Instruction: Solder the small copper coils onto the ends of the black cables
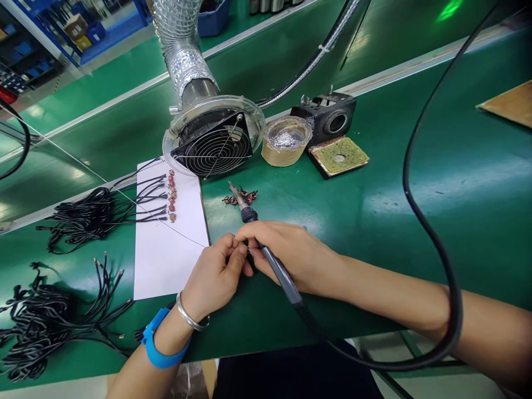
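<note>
My right hand [291, 249] is closed around a soldering iron [282, 274], whose tip points up and away from me. Its thumb and fingertips meet those of my left hand [218, 271], which is closed in a pinch. A thin solder wire [174, 228] stretches from the upper left into my left hand. Whatever small part sits between the fingertips is mostly hidden. Just beyond the iron's tip lies a small pile of short black and orange parts [249, 197]. On a white sheet [166, 260], black cables [145, 194] end in a column of small reddish-brown pieces [172, 194].
A fume extractor fan [220, 147] on a foil duct [183, 50] stands ahead. Right of it are a tape roll [280, 152], a black iron stand [328, 119] and a yellow sponge [341, 157]. More cables [45, 316] lie left. The iron's cord [432, 233] loops over my right forearm.
</note>
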Action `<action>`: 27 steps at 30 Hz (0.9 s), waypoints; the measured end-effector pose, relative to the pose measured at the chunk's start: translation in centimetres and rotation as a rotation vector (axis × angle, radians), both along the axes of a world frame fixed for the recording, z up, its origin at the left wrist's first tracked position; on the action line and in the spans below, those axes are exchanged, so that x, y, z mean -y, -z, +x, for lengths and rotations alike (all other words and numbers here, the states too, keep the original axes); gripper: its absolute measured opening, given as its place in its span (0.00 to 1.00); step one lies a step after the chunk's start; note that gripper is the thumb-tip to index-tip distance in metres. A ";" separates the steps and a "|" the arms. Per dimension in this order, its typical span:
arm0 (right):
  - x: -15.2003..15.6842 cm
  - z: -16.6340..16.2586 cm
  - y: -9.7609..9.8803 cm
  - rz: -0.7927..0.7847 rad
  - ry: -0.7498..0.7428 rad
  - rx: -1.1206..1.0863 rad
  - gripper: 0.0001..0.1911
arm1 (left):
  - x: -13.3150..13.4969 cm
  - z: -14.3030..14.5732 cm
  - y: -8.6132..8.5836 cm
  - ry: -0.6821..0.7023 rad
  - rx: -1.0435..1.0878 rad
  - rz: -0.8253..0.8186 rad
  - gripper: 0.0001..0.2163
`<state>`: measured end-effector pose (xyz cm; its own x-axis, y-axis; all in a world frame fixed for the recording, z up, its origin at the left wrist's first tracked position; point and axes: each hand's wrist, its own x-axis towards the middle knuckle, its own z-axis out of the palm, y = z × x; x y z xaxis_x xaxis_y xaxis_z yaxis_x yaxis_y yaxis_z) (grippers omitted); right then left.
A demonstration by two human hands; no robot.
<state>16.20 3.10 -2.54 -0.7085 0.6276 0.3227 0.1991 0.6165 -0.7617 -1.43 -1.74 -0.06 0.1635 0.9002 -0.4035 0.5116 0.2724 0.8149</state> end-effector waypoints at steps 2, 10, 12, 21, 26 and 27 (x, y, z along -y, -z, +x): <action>0.2 0.0 0.2 0.056 0.034 0.050 0.18 | 0.1 0.2 0.1 -0.015 -0.003 0.014 0.13; 1.3 2.3 -1.3 0.115 0.231 -0.110 0.18 | 0.9 0.8 0.8 -0.167 -0.011 0.041 0.12; 2.2 3.2 -1.6 0.091 0.360 -0.223 0.21 | 1.0 0.9 0.9 -0.184 -0.023 0.047 0.12; 4.9 4.1 -0.7 -0.014 0.514 -0.398 0.14 | 0.7 1.3 1.0 -0.220 -0.068 0.101 0.12; 4.7 3.6 -0.5 -0.035 0.515 -0.398 0.12 | 0.7 1.2 1.1 -0.205 -0.067 0.093 0.12; 4.7 3.6 -0.4 -0.036 0.512 -0.399 0.12 | 0.7 1.2 1.1 -0.204 -0.064 0.092 0.12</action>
